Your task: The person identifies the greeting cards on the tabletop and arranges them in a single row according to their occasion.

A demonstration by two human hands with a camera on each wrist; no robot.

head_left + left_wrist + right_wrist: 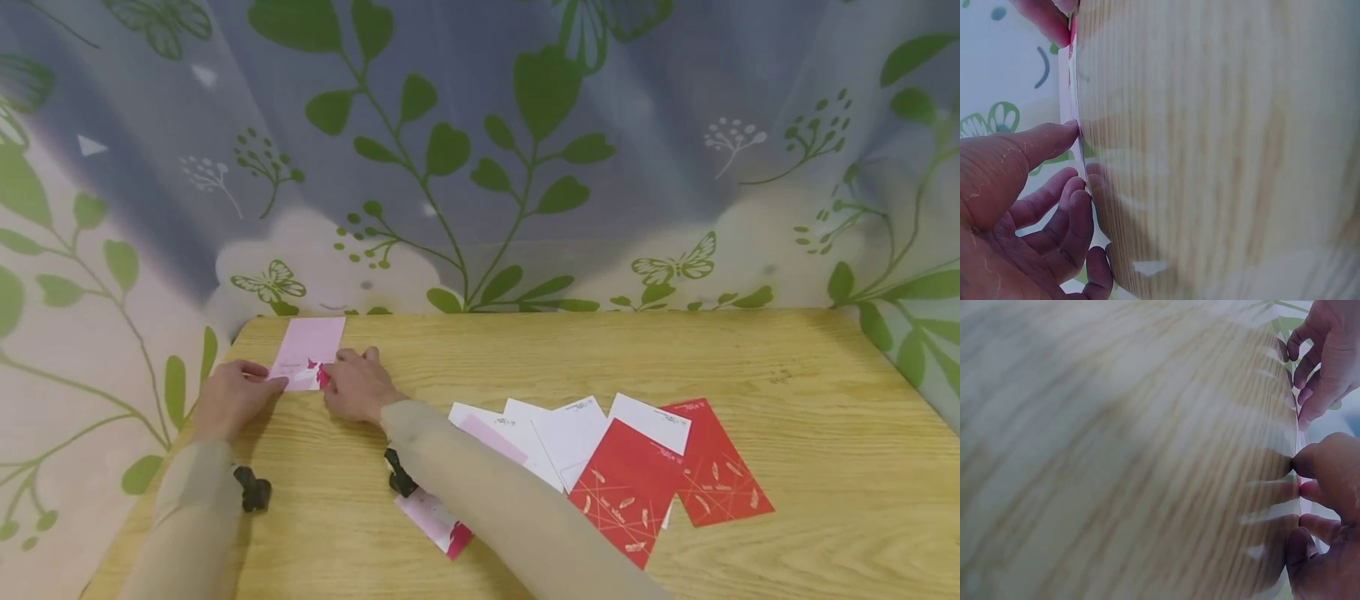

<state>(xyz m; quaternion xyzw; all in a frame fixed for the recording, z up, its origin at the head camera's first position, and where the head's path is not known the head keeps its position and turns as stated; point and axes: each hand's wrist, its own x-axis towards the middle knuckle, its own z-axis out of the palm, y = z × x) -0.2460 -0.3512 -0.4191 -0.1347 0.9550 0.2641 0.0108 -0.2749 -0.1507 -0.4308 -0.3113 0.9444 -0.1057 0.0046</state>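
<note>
A pink card [311, 337] with a darker pink figure near its lower edge lies flat at the table's far left corner. My left hand [232, 400] touches its lower left edge, thumb and fingertips apart. In the left wrist view the thumb of that left hand [1022, 169] meets the card's thin edge. At the lower right of the card, my right hand [362, 387] rests its fingertips on it. Seen from the right wrist, the right hand [1329, 519] has its fingertips down at table level, with the card nearly edge-on.
Two red cards [626, 492] with gold feather patterns and several white cards [573, 433] overlap at centre right of the wooden table [825, 417]. Another pink card [431, 521] lies partly under my right forearm. A leaf-patterned curtain [465, 208] hangs behind the table.
</note>
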